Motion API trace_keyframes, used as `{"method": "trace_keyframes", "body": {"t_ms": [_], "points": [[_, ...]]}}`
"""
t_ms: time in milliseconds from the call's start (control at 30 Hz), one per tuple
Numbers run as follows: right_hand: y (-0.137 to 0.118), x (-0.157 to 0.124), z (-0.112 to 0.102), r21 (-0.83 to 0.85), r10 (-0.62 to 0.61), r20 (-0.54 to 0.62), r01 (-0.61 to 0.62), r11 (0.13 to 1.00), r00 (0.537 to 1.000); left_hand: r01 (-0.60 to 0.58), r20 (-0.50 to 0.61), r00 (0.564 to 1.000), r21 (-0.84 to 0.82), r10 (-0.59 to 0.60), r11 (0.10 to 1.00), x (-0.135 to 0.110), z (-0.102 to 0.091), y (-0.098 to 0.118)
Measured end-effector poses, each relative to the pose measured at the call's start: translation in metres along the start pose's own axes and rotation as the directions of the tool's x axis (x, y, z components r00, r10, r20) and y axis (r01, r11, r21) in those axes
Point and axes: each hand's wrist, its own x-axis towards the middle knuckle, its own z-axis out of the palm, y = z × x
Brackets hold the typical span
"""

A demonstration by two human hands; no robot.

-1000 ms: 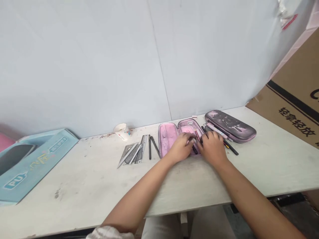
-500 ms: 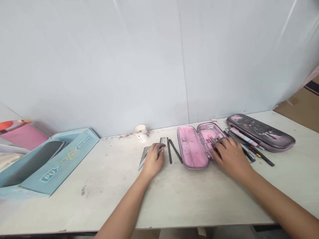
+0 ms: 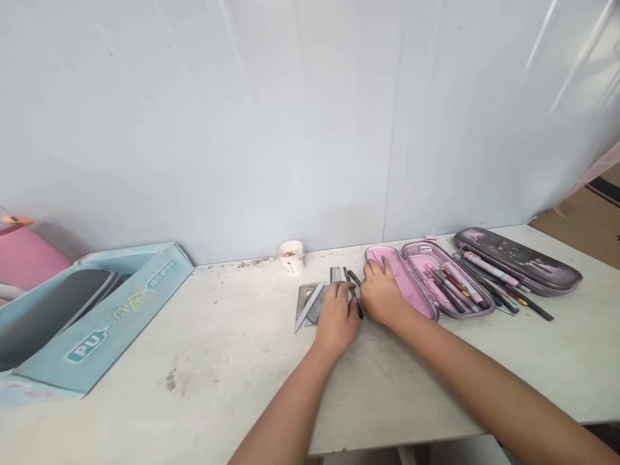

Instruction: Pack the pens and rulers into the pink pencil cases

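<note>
Two slim blk pens (image 3: 358,303), flat ruler (image 3: 338,274) lie nr L hand (image 3: 336,323).

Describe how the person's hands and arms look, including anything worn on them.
The left hand and right hand wear no gloves. Both forearms are bare to the picture's edge, without visible sleeves, watch or bracelet.

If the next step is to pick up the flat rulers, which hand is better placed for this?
Probably the left hand: it is directly beside the rulers. The right hand is farther away, at the edge of the open pink case.
</note>
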Motion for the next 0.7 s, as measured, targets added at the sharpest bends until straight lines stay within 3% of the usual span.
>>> {"method": "trace_keyframes", "body": {"t_ms": [100,200,267,333,433,500,600,700], "points": [[0.003,-0.005,-0.015,0.019,0.083,-0.06,-0.082,0.996,0.995,-0.09,-0.079,0.992,0.133,0.101,0.987,0.002,-0.005,0.0],[0.011,-0.021,-0.036,0.082,0.055,-0.151,-0.043,0.996,0.987,-0.17,-0.18,0.952,0.355,0.246,0.919,0.006,-0.015,0.006],[0.019,-0.034,-0.045,0.138,-0.017,-0.175,0.042,0.989,0.984,-0.217,-0.155,0.936,0.456,0.317,0.863,0.008,-0.02,0.011],[0.031,-0.046,-0.048,0.175,-0.095,-0.175,0.126,0.976,0.98,-0.297,-0.012,0.937,0.497,0.348,0.816,0.009,-0.02,0.015],[0.053,-0.063,-0.042,0.187,-0.147,-0.123,0.169,0.968,0.981,-0.327,0.165,0.945,0.535,0.283,0.779,0.007,-0.013,0.022],[0.069,-0.07,-0.037,0.192,-0.164,-0.099,0.181,0.965,0.981,-0.35,0.22,0.936,0.527,0.274,0.774,0.006,-0.008,0.03],[0.09,-0.073,-0.031,0.197,-0.204,-0.146,0.23,0.953,0.968,-0.326,0.24,0.943,0.531,0.23,0.782,0.011,-0.006,0.046],[0.106,-0.067,-0.027,0.199,-0.165,-0.281,0.226,0.954,0.945,-0.217,0.205,0.972,0.586,0.117,0.781,0.025,-0.007,0.065]]}}
